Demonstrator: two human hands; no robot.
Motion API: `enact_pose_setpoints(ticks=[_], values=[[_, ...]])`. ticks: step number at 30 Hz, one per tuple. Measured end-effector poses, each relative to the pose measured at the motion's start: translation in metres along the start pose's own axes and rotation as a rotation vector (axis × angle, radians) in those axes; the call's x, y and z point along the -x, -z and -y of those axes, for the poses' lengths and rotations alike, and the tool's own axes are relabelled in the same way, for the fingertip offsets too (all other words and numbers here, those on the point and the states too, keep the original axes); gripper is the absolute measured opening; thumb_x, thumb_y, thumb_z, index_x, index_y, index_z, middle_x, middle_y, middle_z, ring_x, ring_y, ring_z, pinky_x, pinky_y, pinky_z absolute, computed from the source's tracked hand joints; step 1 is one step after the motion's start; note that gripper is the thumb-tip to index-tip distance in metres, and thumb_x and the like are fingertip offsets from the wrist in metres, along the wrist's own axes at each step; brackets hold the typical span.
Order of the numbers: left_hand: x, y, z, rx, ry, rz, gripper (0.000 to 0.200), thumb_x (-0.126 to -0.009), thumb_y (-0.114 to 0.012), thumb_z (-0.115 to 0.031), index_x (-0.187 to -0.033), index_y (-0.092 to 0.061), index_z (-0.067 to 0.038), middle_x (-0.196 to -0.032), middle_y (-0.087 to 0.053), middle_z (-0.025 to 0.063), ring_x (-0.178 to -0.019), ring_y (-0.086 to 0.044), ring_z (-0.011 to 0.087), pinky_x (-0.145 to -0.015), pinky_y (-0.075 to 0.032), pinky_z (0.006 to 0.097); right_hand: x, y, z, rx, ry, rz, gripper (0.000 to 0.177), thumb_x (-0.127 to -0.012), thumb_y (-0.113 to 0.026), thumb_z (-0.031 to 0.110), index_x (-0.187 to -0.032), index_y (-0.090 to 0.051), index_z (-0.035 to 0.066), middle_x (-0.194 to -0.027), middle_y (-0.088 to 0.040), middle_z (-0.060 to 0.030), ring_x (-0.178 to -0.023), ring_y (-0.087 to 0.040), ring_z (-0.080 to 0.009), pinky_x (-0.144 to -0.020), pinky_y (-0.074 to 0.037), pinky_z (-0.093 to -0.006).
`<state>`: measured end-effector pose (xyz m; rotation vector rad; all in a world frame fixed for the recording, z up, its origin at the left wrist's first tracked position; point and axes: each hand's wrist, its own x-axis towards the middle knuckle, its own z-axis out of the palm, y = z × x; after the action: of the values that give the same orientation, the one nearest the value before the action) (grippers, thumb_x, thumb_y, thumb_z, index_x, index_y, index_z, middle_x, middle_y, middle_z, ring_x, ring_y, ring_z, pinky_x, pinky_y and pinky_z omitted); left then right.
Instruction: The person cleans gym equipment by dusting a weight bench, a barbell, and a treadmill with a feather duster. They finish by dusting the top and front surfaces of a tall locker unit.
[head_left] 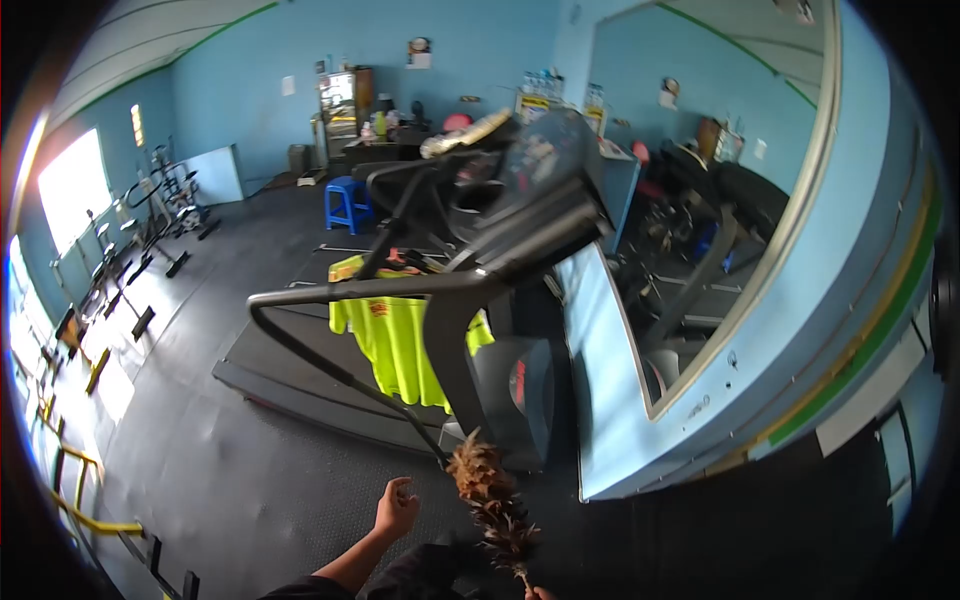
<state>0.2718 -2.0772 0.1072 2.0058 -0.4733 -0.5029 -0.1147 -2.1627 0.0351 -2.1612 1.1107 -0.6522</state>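
Feather duster [492,505] pokes up at the bottom edge, right by the treadmill [470,290] base. The right hand [540,593] (barely in frame) is closed on its handle. Left hand [397,505] floats beside it, fingers loosely curled, touching nothing. Yellow shirt [395,335] hangs over the treadmill rail.

Black sleeve [292,592] — bare forearm down to the left hand [397,507].
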Motion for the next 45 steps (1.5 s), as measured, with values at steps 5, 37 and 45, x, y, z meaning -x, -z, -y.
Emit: enact_pose_setpoints(ticks=[5,37,45], values=[[-0.006,0.085,0.010,0.049,-0.026,-0.174,0.045,-0.088,-0.064,-0.010,-0.130,-0.049,-0.006,-0.085,-0.056,0.0059,-0.073,-0.058,0.0138,-0.071,-0.051,0.0296,-0.065,0.015,0.115,-0.204,0.127,0.198,0.037,-0.097,-0.063,0.031,-0.113,-0.067,-0.002,-0.091,-0.070,-0.0253,-0.083,-0.070,-0.0392,-0.070,-0.054,-0.0404],[-0.326,0.532,0.258,0.134,0.237,-0.062,0.043,-0.089,-0.068,-0.010,-0.130,-0.057,-0.009,-0.080,-0.057,0.0027,-0.071,-0.055,0.0089,-0.067,-0.048,0.0265,-0.299,-0.683,0.473,-0.377,-0.333,0.478,0.024,-0.099,-0.056,0.030,-0.086,-0.060,0.009,-0.063,-0.046,0.0043,-0.044,-0.040,-0.0081,-0.039,-0.031,-0.0270],[-0.453,0.624,0.328,-0.178,0.364,0.340,0.052,-0.088,-0.066,-0.022,-0.138,-0.051,-0.014,-0.087,-0.068,0.0099,-0.079,-0.067,0.0178,-0.071,-0.053,0.0323,-0.422,-0.789,0.518,0.253,-0.622,0.546,0.034,-0.100,-0.045,0.029,-0.111,-0.065,0.003,-0.104,-0.068,-0.0246,-0.096,-0.066,-0.0422,-0.080,-0.055,-0.0510]])
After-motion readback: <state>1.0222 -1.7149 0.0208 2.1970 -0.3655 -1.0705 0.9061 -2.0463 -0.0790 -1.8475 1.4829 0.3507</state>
